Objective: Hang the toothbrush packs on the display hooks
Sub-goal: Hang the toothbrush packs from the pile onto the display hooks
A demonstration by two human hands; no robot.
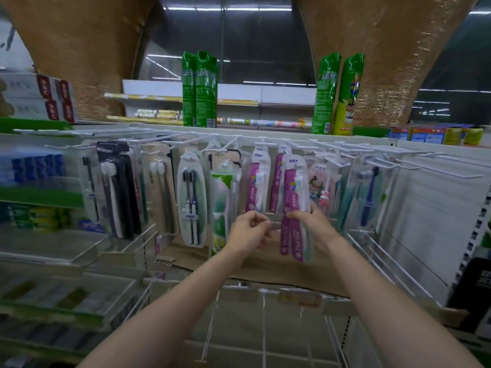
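Centre of the head view: your right hand (309,221) pinches the purple toothbrush packs (293,208) at mid-length, top tabs raised toward the white hooks (268,146), likely to line up the holes. Your left hand (248,231), fingers curled nearly closed, pinches something clear I can't identify.

A: What can't be made out near the fingers?

B: The right hand (309,221) covers the middle of the purple-and-clear plastic toothbrush packs (292,208); how many packs it grips is unclear. Whatever thin clear thing the left hand (248,231) pinches is too blurred to tell.

A: And beyond the fingertips?

B: The white wire hook (285,144) above is blurred; whether the pack tops sit on it is unclear. Both forearms are cut off by the bottom edge.
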